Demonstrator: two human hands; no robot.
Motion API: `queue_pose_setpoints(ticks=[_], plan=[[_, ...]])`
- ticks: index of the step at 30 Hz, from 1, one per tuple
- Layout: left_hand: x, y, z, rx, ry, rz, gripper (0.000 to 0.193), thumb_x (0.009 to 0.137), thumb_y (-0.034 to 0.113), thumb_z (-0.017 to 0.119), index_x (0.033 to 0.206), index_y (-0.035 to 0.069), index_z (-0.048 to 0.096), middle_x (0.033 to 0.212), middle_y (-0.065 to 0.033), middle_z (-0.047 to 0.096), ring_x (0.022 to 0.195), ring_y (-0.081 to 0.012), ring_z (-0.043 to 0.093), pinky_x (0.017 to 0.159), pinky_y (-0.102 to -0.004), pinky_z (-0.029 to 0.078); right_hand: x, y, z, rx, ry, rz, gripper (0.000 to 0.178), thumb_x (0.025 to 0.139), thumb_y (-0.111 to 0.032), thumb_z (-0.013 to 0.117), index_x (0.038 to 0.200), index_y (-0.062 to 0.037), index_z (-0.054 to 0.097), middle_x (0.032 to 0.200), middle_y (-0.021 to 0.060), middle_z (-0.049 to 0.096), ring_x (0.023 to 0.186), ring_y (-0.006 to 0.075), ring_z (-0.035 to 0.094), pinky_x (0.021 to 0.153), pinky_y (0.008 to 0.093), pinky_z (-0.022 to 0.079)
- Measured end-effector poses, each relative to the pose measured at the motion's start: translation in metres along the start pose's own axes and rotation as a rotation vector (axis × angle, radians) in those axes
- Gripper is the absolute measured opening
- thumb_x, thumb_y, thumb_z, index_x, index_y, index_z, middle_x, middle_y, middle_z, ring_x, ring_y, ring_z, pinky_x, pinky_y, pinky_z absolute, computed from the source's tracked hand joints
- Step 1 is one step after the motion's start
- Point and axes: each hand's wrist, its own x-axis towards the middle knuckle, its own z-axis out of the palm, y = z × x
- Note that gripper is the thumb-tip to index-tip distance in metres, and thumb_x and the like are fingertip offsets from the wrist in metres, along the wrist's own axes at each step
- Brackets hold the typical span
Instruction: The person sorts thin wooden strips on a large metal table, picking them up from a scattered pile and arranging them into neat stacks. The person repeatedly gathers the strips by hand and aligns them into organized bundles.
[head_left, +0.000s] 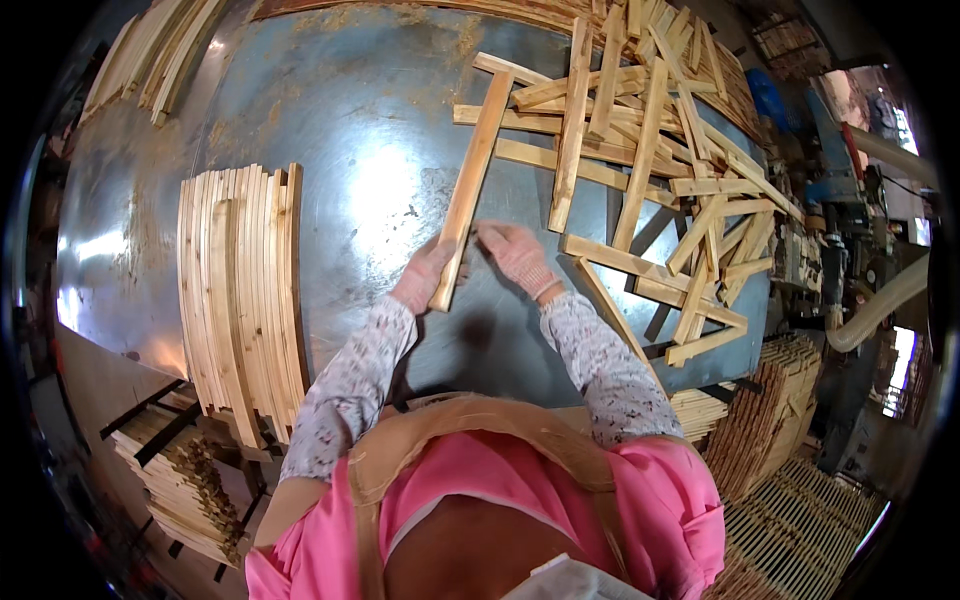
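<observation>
My left hand (pixel 424 274), in a pinkish glove, is closed around the near end of a long wooden strip (pixel 473 178). The strip slants away from me, its far end reaching toward a heap of loose strips. Just to the right of it, my right hand (pixel 516 256), gloved as well, is apart from the strip with loosely bent fingers and nothing visible in them. Its fingertips are slightly blurred. Both hands are above a shiny metal table (pixel 340 260).
Loose wooden strips (pixel 640 140) lie crisscrossed on the table's right side. A neat row of strips (pixel 250 290) lies at the left, with one on top. More strips (pixel 160 50) sit at the far left. Stacked wood (pixel 770 410) stands below right, machinery (pixel 830 240) beyond.
</observation>
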Motion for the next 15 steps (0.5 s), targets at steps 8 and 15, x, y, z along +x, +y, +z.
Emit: queue_pose_setpoints(ticks=[8, 15], plan=[[0.007, -0.011, 0.053, 0.707, 0.34, 0.104, 0.053, 0.102, 0.039, 0.064, 0.133, -0.003, 0.067, 0.109, -0.0201, 0.075, 0.1, -0.0312, 0.071, 0.093, -0.0421, 0.055, 0.042, 0.053, -0.067, -0.166, 0.503, 0.068, 0.087, 0.082, -0.031, 0.082, 0.154, 0.0043, 0.048, 0.14, 0.0342, 0.062, 0.129, 0.0516, 0.06, 0.113, 0.0509, 0.05], [-0.089, -0.081, 0.011, 0.954, 0.867, 0.428, 0.035, 0.101, 0.021, 0.072, 0.128, -0.001, 0.07, 0.123, -0.0235, 0.072, 0.114, -0.0409, 0.07, 0.096, -0.0489, 0.056, 0.085, -0.002, -0.148, 0.025, 0.503, -0.402, 0.068, 0.094, -0.022, 0.07, 0.153, 0.0057, 0.049, 0.144, 0.0352, 0.06, 0.14, 0.0458, 0.055, 0.121, 0.049, 0.043]])
